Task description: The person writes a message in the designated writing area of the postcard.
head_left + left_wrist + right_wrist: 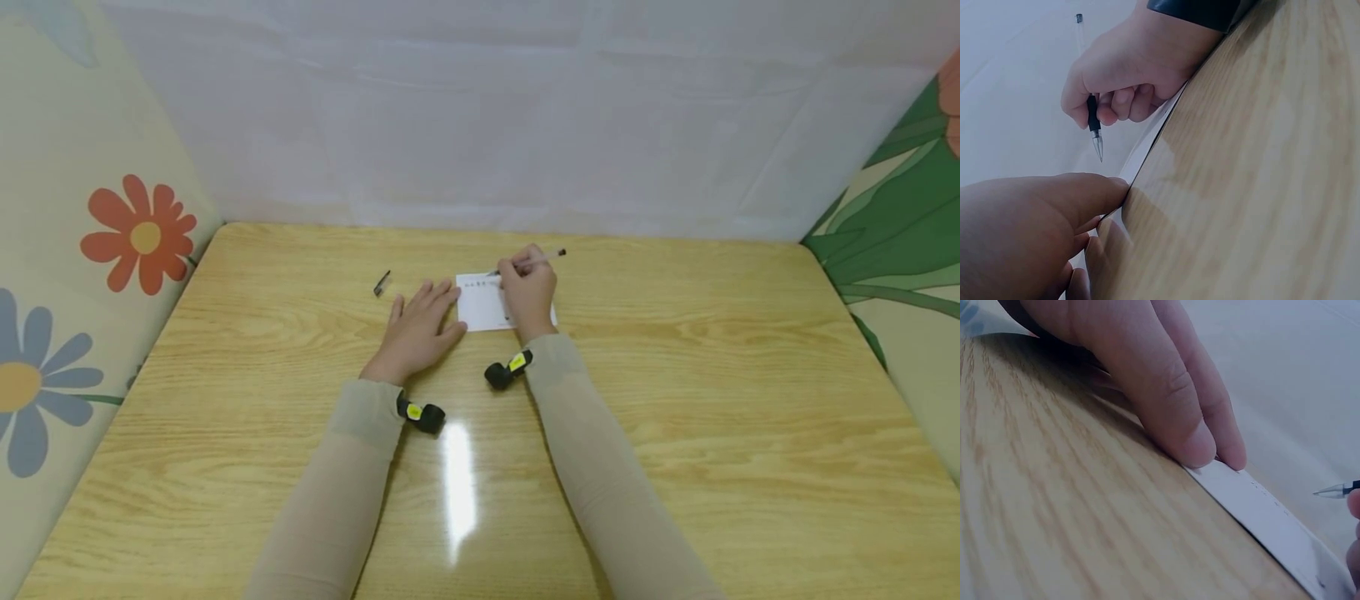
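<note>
A white paper card [480,307] lies on the wooden table, with a short row of dark handwriting near its top edge. My right hand [529,292] pinches a clear gel pen with a black grip [1092,112] between thumb and fingers, and its metal tip points down just above the card. The right hand covers the card's right part. My left hand [422,327] lies flat with fingers spread, its thumb and fingertips resting on the card's left edge. Left of the card, beyond the left fingers, sits a pen cap [382,283].
The wooden table [712,375] runs back to a white cloth backdrop [465,117]. Floral panels [45,167] stand at both sides. A black wrist camera [423,415] is strapped at the left cuff, another [508,370] at the right.
</note>
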The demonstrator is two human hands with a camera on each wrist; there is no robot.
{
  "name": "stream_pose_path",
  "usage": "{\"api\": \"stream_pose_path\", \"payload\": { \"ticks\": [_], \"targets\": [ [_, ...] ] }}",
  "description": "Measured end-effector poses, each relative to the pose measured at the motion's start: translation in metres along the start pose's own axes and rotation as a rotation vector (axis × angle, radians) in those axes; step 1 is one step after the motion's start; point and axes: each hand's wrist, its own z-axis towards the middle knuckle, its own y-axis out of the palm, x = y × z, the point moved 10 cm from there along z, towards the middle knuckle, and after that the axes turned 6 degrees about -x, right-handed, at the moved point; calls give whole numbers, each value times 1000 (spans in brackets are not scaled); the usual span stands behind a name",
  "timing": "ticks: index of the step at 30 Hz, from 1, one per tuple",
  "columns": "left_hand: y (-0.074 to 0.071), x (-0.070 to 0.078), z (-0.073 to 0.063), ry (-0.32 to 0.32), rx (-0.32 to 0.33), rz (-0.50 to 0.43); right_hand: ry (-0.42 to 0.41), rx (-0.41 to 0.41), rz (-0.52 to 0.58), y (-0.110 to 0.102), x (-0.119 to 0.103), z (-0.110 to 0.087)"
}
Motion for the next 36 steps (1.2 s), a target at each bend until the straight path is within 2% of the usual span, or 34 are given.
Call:
{"api": "stream_pose_path", "payload": {
  "ticks": [16, 24, 36],
  "targets": [
    [-1, -3, 1, 1, 8, 0, 15, 9, 104, -11, 3, -5],
    [-2, -2, 1, -2, 9, -5, 26, 0, 78, -18, 5, -11],
    [-4, 3, -4, 13, 15, -11, 21, -25, 118, -24, 1, -19]
  ]
}}
